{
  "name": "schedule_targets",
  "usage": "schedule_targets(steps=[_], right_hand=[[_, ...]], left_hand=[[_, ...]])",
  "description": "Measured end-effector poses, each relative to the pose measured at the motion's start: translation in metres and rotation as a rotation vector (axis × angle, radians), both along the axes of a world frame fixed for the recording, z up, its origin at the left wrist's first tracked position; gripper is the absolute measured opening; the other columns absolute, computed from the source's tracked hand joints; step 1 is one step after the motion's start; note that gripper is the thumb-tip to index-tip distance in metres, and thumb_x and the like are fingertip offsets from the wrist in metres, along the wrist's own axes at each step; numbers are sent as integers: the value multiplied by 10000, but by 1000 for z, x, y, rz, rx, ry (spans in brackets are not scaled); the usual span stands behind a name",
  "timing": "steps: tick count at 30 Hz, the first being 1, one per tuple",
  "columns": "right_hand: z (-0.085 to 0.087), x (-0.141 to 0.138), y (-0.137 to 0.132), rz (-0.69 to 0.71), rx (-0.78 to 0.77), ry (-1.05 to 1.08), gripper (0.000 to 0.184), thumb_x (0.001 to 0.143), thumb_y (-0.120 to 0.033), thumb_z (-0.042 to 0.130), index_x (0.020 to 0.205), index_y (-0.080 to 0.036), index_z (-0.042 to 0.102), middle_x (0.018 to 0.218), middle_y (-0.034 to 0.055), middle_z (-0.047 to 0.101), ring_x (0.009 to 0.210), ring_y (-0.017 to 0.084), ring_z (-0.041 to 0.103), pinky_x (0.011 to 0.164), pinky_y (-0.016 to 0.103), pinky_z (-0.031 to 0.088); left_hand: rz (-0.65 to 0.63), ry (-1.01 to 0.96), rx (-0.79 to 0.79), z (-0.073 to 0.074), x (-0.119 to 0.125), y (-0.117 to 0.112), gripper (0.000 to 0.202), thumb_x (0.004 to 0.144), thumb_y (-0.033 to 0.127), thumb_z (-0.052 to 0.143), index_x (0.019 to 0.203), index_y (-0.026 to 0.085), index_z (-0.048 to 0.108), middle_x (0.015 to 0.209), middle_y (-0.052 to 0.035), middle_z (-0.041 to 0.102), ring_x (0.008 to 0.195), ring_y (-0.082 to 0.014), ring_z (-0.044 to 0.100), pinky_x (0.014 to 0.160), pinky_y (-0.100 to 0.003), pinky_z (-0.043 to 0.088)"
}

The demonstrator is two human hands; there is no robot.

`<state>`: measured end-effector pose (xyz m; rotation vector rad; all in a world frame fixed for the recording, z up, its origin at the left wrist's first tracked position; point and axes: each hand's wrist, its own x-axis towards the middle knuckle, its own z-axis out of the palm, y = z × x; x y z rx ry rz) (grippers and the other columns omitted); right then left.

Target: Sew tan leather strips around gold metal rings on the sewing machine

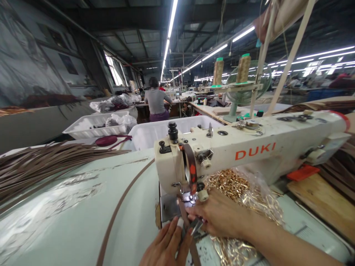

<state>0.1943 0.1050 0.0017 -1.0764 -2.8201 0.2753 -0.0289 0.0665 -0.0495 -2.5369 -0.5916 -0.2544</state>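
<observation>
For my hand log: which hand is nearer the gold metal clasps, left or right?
Right: the right hand is beside the gold metal clasps; the left hand lies farther off, to their left.

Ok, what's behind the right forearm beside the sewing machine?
Gold-coloured metal pieces lie heaped behind the right forearm, with clear plastic over some. More show on its near side. Whatever the right hand and forearm cover is hidden.

- Pale table (135, 207) beneath the left hand (166, 244)
- Brown strips (41, 164) well left of that hand
- Sewing machine (222, 142) beyond the right hand (219, 214)
- Gold clasps (229, 181) beside the right hand
</observation>
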Motion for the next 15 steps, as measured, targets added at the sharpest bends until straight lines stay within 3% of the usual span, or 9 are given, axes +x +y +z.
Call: schedule_targets(steps=[4,8,12,15], right_hand=[[-1,0,1,5,47,-37,159,878,-268,460,916,-238,611,848,12,717,739,190,649,660,305,392],[-2,0,1,9,71,-42,152,872,-266,457,887,-243,607,830,0,718,728,193,657,631,303,383],[-1,1,0,28,67,-34,145,867,-272,469,891,-250,610,826,-9,721,718,193,661,629,302,387],[1,0,0,24,76,-33,186,898,-293,434,891,-244,614,822,-3,722,688,192,659,613,306,384]], left_hand=[[21,-42,-43,-4,-1,1,317,885,83,447,1169,136,579,1054,-116,701,978,-245,674,799,-290,578],[1,-78,-53,-7,-2,3,282,919,142,439,1159,145,587,1060,-115,698,994,-247,668,817,-293,570],[-2,-91,-88,-5,-4,3,311,914,101,425,1184,134,574,1060,-121,695,1012,-263,659,828,-308,569],[1,-28,-144,0,-3,3,339,911,186,487,1234,96,539,1112,-162,670,1034,-286,647,838,-339,567]])
